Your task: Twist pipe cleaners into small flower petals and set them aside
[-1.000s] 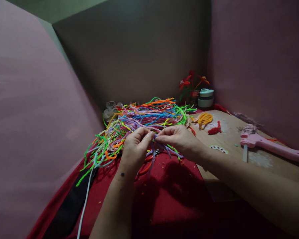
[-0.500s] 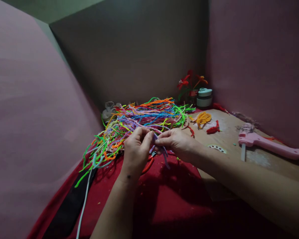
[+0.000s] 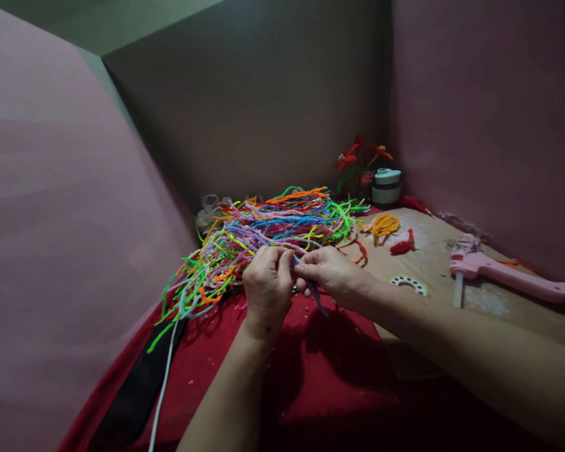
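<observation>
Between my two hands is a purple pipe cleaner (image 3: 316, 297), its loose end hanging down to the right. My left hand (image 3: 269, 282) is closed, thumb and forefinger pinching it from the left. From the right, my right hand (image 3: 332, 273) pinches the same piece, fingertips almost meeting the left thumb. The fingers hide how the piece is bent or joined. Just behind the hands spreads a big tangled pile of coloured pipe cleaners (image 3: 282, 220). A small shiny tool part (image 3: 294, 289) shows beneath the fingers, mostly covered.
A pink hot glue gun (image 3: 513, 273) lies on the brown board (image 3: 433, 238) at right, near a white disc with holes (image 3: 408, 284) and yellow and red pipe-cleaner bundles (image 3: 384, 227). A lidded jar (image 3: 387, 186) stands behind. A white cord (image 3: 162, 389) crosses the red cloth (image 3: 226, 376).
My left hand has shifted slightly right and turned, now covering the red-handled tool. The purple strands' hanging ends have come closer together. The right hand keeps its pinch.
</observation>
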Demonstrator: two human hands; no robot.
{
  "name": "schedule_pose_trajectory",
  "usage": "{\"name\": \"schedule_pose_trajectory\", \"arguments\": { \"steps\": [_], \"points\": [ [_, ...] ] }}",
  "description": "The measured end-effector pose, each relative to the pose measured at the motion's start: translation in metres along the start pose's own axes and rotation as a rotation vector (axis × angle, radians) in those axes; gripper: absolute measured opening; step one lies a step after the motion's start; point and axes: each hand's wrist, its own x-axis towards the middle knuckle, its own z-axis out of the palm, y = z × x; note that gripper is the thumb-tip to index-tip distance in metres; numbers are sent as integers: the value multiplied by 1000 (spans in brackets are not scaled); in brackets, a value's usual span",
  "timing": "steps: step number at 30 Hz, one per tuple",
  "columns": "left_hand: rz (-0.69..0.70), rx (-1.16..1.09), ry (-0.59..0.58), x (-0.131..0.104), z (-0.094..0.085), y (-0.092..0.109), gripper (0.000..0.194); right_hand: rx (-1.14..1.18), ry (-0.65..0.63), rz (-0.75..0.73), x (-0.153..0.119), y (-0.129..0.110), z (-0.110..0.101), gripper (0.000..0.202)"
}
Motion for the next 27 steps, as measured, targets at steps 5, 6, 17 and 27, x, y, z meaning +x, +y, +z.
{"name": "schedule_pose_trajectory", "arguments": {
  "steps": [5,6,17,27],
  "points": [
    [-411,-553,-362,8,-8,-6,25,-27,-20,6,-2,-5,-2,24],
    [-449,-620,-400,10,-9,-7,27,-19,-26,11,-3,-6,-3,23],
    [-103,19,-156,6,2,-7,19,6,-18,26,2,8,-3,20],
    [-361,-321,-266,8,4,-13,20,-81,-3,-40,2,7,-4,18]
  ]
}}
